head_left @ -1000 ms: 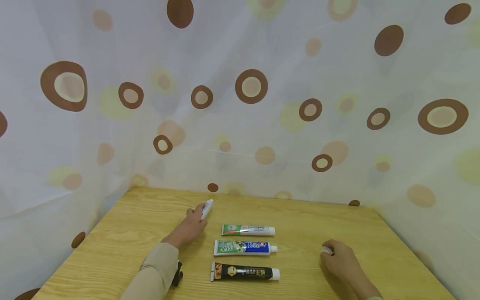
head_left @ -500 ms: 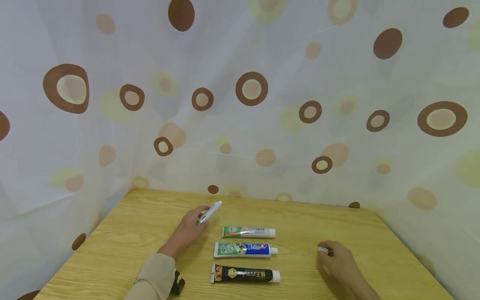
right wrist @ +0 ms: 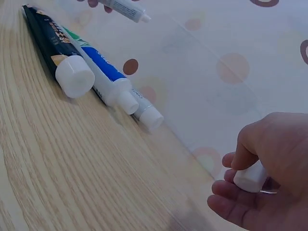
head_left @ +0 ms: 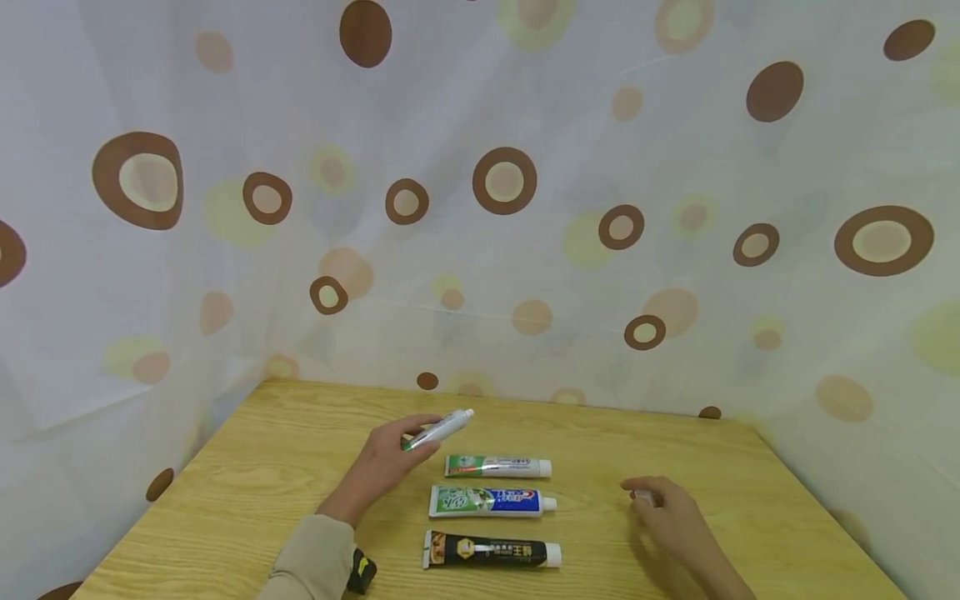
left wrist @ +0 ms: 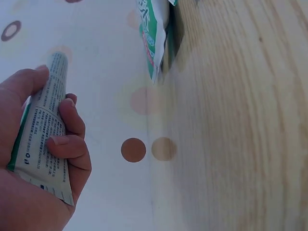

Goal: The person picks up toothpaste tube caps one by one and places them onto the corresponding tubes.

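My left hand (head_left: pixel 382 462) grips a slim white-and-green toothpaste tube (head_left: pixel 447 427), its fingers curled round the lower part. The tube is held above the table, tilted, its bare white nozzle pointing up and to the right. Small print covers the tube's side in the left wrist view. Over the right side of the table, my right hand (head_left: pixel 671 517) pinches a small white cap (right wrist: pixel 250 179) between thumb and fingers. Between the hands lie a green-and-white toothpaste tube (head_left: pixel 498 467), a green-and-blue one (head_left: pixel 487 502) and a black one (head_left: pixel 491 550), all with white caps on their right ends.
The wooden table (head_left: pixel 585 429) meets a white curtain (head_left: pixel 525 267) with brown and yellow circles at its back. Beside the left sleeve (head_left: pixel 315 550), a small black-and-yellow object (head_left: pixel 362 572) shows in part.
My left hand has moved right with the tube, whose nozzle has swung from upward toward the right. My right hand has shifted slightly left with the cap. The three lying tubes stay put.
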`<state>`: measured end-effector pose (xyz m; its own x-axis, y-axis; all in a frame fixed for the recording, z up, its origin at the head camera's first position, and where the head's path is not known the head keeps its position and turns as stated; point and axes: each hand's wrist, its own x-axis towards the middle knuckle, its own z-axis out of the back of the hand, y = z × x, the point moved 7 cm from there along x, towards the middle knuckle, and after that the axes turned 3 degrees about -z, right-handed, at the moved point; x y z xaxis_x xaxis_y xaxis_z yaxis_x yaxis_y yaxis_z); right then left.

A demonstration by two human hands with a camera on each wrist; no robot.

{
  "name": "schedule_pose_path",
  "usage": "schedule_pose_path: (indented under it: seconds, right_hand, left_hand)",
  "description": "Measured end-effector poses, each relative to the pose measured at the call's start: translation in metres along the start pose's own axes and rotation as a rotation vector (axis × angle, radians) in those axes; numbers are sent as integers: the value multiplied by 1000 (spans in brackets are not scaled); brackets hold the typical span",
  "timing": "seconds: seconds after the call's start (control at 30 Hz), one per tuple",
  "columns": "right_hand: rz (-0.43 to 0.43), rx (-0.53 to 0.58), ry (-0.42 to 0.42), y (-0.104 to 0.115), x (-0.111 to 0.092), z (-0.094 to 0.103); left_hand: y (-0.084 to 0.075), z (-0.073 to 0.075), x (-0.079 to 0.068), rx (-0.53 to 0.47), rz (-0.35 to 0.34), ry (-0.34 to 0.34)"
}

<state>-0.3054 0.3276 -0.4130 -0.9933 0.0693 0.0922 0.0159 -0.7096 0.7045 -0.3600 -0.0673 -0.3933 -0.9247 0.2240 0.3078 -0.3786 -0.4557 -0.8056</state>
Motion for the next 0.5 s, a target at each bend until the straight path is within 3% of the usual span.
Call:
schedule_pose_path:
  seconds: [0.13,0.3,0.5]
  right_hand:
    - [-23,150,31,1,1,-4]
    - [18,233,70,12,-1,-7]
    - [46,321,101,28,-3,-7]
  left_hand:
    - [-12,0,0,38,-52,6]
    - [-29,-2,-1,81,-131,8]
    - [-46,-10,-3,97,-202,55]
